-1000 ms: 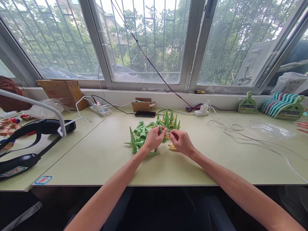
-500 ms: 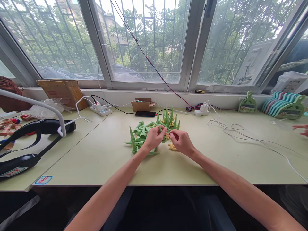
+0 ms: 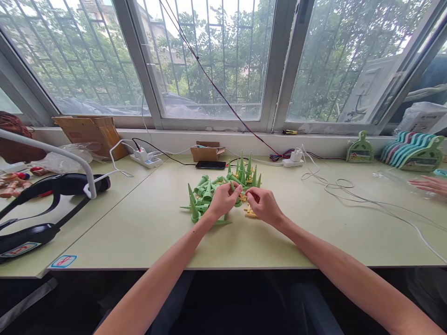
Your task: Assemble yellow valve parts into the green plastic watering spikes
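My left hand [image 3: 226, 199] is closed around a green plastic plant-watering spike [image 3: 232, 187], its tip showing between thumb and fingers. Close beside it, my right hand [image 3: 262, 203] makes a pinch with thumb and forefinger; whatever it grips is too small or hidden to tell. Loose green spikes [image 3: 194, 210] lie in a heap around and left of my left hand, a few of them upright. Behind my hands, several spikes [image 3: 241, 168] stand on end with yellow bits at their bases. Small yellow plastic pieces [image 3: 250, 213] lie under my right hand.
A black phone [image 3: 211, 165] and a small cardboard box [image 3: 207, 151] are at the back. White cables [image 3: 344, 186] trail across the right side. Another person's hand [image 3: 431, 184] rests at the right edge near green dustpans [image 3: 422, 156]. A black headset [image 3: 45, 209] is at left.
My hands stay in nearly the same position. At the right edge, the other person's hand has reached further in over a clear plastic bag.
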The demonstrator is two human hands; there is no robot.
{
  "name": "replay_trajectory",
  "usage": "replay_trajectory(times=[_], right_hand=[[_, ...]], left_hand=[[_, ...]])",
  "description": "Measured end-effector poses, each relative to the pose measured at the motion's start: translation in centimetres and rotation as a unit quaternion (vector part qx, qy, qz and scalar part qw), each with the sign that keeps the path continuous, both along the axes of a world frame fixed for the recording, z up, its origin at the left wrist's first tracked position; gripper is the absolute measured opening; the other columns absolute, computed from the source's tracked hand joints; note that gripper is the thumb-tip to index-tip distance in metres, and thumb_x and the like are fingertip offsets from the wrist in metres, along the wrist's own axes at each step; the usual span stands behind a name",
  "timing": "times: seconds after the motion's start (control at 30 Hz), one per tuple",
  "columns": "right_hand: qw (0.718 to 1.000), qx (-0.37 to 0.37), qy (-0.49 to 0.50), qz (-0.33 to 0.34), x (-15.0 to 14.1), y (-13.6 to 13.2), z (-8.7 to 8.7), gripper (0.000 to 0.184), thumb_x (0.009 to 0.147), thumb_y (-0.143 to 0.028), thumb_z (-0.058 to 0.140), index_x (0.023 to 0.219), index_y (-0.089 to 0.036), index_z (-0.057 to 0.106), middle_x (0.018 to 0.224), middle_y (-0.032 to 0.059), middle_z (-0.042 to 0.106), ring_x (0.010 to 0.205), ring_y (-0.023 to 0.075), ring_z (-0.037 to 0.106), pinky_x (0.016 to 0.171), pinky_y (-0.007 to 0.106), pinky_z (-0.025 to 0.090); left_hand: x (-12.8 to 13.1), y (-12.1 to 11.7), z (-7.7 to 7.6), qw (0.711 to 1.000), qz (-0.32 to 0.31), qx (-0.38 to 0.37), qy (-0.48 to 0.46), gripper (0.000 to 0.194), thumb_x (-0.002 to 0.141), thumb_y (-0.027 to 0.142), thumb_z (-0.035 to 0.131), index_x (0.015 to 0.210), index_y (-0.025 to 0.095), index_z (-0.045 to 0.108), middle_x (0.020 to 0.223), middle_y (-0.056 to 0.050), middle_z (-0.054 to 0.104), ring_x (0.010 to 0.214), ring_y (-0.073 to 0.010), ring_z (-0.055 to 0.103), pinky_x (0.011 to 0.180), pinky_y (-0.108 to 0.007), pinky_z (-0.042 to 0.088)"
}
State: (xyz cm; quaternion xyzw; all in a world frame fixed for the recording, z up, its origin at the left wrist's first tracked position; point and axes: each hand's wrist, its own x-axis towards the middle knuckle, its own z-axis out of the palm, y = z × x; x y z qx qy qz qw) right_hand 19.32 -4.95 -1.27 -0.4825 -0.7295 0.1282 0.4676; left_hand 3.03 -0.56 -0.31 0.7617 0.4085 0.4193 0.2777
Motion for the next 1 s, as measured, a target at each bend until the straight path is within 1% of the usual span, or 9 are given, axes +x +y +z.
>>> replay_trajectory(times=[0.17, 0.43, 0.7, 1.0], right_hand=[[1.0, -0.002, -0.001, 0.0, -0.01, -0.01, -0.04, 0.024, 0.088, -0.025, 0.047, 0.076, -0.015, 0.065, 0.059, -0.0004, 0.056, 0.053, 0.0108, 0.044, 0.054, 0.024, 0.034], [1.0, -0.002, -0.008, 0.016, 0.0, -0.01, -0.11, 0.024, 0.09, -0.027, 0.047, 0.078, -0.015, 0.064, 0.061, -0.001, 0.055, 0.054, 0.0107, 0.042, 0.055, 0.024, 0.033], [0.999, -0.007, -0.018, 0.027, -0.01, -0.13, 0.06, 0.024, 0.092, -0.029, 0.047, 0.078, -0.016, 0.062, 0.061, -0.0019, 0.052, 0.054, 0.0106, 0.041, 0.055, 0.024, 0.032], [0.999, -0.01, -0.017, 0.033, 0.08, -0.03, -0.16, 0.023, 0.092, -0.029, 0.047, 0.085, -0.016, 0.065, 0.061, -0.002, 0.053, 0.054, 0.0105, 0.041, 0.055, 0.024, 0.033]], left_hand=[[0.01, 0.03, -0.02, 1.0, 0.002, 0.001, 0.002, 0.032, 0.089, 0.043, 0.05, 0.077, 0.016, 0.062, 0.059, 0.002, 0.047, 0.053, -0.0098, 0.035, 0.053, -0.024, 0.029], [-0.05, -0.03, -0.13, 1.0, -0.001, -0.004, 0.004, 0.032, 0.088, 0.044, 0.051, 0.078, 0.016, 0.062, 0.058, 0.003, 0.044, 0.054, -0.0097, 0.034, 0.052, -0.024, 0.028], [-0.02, 0.01, -0.27, 1.0, -0.013, -0.005, 0.006, 0.033, 0.088, 0.045, 0.052, 0.077, 0.016, 0.063, 0.059, 0.002, 0.047, 0.054, -0.0098, 0.037, 0.053, -0.024, 0.03], [-0.02, -0.19, -0.18, 1.0, -0.021, -0.009, 0.016, 0.031, 0.087, 0.044, 0.054, 0.078, 0.016, 0.065, 0.057, 0.003, 0.045, 0.053, -0.0095, 0.035, 0.052, -0.023, 0.03]])
